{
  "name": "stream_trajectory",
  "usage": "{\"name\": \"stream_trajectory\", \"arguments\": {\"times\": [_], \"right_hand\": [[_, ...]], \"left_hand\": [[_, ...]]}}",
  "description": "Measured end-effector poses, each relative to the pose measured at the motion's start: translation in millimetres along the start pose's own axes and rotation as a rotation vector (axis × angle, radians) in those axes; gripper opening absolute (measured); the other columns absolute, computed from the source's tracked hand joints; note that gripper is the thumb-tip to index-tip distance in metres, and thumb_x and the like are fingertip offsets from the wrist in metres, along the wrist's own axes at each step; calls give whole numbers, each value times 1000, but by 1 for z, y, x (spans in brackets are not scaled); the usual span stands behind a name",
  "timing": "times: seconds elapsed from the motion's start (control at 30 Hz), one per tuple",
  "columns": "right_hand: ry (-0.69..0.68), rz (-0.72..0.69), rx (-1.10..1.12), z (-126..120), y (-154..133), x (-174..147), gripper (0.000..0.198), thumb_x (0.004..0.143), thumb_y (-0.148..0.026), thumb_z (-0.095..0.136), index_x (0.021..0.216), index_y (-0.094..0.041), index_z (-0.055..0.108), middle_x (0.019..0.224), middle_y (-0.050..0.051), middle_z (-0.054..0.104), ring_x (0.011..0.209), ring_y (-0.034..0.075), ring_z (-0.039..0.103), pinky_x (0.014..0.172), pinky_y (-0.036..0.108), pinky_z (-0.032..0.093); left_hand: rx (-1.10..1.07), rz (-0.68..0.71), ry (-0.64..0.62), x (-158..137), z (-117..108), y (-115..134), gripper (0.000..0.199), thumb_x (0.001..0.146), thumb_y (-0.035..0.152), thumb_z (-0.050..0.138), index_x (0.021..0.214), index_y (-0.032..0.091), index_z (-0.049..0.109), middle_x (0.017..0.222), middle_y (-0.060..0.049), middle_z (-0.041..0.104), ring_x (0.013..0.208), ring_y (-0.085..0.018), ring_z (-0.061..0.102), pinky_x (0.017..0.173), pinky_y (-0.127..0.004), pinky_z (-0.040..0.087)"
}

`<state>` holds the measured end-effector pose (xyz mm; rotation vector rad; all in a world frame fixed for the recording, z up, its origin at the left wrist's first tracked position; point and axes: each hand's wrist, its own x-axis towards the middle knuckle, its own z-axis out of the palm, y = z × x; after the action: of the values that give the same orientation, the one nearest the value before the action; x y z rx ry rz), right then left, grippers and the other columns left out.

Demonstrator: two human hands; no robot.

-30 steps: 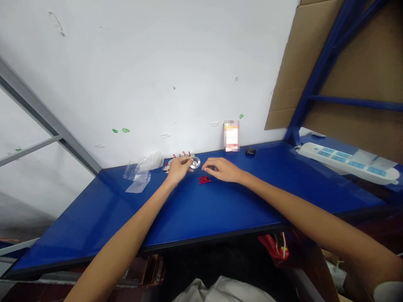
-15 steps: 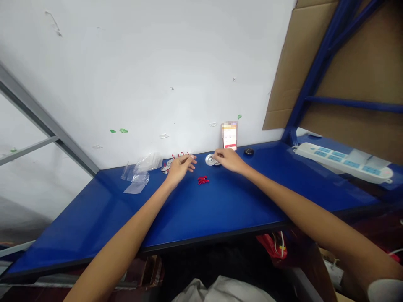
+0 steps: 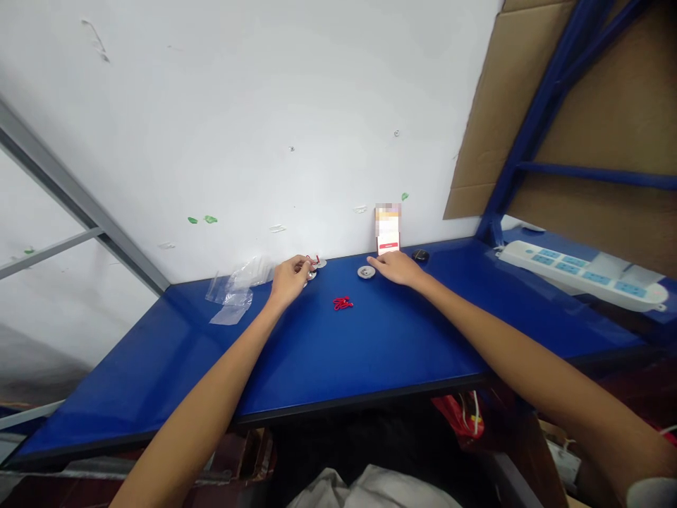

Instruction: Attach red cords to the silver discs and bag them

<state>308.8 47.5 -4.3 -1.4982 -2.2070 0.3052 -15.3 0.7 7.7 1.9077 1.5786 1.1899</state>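
Observation:
My left hand is at the back of the table by the wall, its fingertips closed on a round silver disc. Right beside those fingers lies another silver disc with a red cord loop; my hand hides part of this group. My right hand rests palm down in front of the phone, holding nothing that I can see. Its fingertips are close to a single silver disc lying flat. Between my hands, nearer to me, lies a small bunch of red cords.
Clear plastic bags lie left of my left hand. A phone leans on the wall, with a small black object to its right. A white power strip lies at the far right of the blue table.
My left hand has moved left and closed over the discs by the wall. My right hand has shifted right, off the discs; one disc now lies there where two overlapped.

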Motion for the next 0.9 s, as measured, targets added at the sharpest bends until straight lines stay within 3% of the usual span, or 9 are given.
{"name": "stream_trajectory", "arguments": {"times": [0.13, 0.27, 0.4, 0.53, 0.67, 0.9], "right_hand": [[1, 0, 16, -7, 0, -1, 62, 106, -62, 47, 62, -21, 63, 69, 7, 70, 62, 20, 60, 61, 31, 34], [27, -5, 28, -10, -5, -4, 56, 105, -57, 48, 64, -21, 62, 68, 5, 68, 62, 18, 57, 61, 31, 31], [61, -20, 16, -12, -14, -7, 52, 103, -52, 49, 63, -20, 59, 64, 4, 62, 60, 17, 52, 61, 33, 27], [104, -39, 5, -13, -21, -10, 49, 101, -47, 50, 62, -19, 56, 62, 4, 59, 59, 16, 48, 61, 34, 24], [138, -54, 24, -13, -26, -12, 47, 100, -47, 51, 61, -19, 53, 61, 4, 56, 59, 16, 46, 60, 33, 23], [117, -140, 77, -10, -43, -21, 47, 101, -45, 53, 61, -20, 57, 59, 2, 57, 56, 15, 46, 59, 33, 24]], "left_hand": [[420, 95, 44, 8, -31, 0, 34, 95, 33, 53, 105, 19, 82, 88, -8, 81, 84, -25, 73, 78, -32, 52], [640, 28, 69, 16, -64, -8, 36, 92, 29, 53, 109, 19, 83, 105, -13, 82, 99, -32, 74, 87, -36, 52], [708, 20, -147, 21, -83, -18, 40, 85, 25, 58, 117, 18, 81, 116, -12, 81, 106, -32, 73, 91, -36, 54], [771, 41, -237, 24, -87, -26, 42, 83, 27, 62, 120, 18, 80, 119, -12, 80, 109, -32, 73, 93, -37, 55], [848, -62, -277, 24, -80, -32, 31, 83, 29, 66, 107, 21, 84, 109, -13, 82, 101, -32, 74, 84, -38, 55], [701, 6, -179, 23, -83, -30, 15, 79, 23, 68, 85, 23, 81, 93, -8, 81, 88, -29, 74, 80, -35, 52]]}}
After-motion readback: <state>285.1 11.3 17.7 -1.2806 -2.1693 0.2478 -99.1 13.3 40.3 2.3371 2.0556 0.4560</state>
